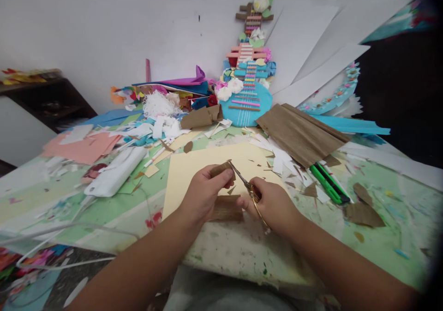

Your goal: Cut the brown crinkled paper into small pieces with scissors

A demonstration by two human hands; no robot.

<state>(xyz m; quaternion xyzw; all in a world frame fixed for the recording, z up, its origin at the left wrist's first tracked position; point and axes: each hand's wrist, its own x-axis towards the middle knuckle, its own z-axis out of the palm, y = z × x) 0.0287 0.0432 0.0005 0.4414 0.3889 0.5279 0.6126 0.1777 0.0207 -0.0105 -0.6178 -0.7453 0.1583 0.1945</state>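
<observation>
My left hand (204,193) pinches a small brown paper piece (222,169) between thumb and fingers, above a cream sheet (194,165). My right hand (272,205) is closed round the handles of small gold scissors (246,186), whose blades point up-left and meet the brown piece. A larger brown paper scrap (226,208) lies under my hands on the cream sheet.
A white glue gun (116,172) lies to the left, a green cutter (327,184) to the right beside brown corrugated paper (301,133). Paper scraps litter the table (387,237). A blue paper guitar craft (247,96) and white sheets (311,52) lean on the wall behind.
</observation>
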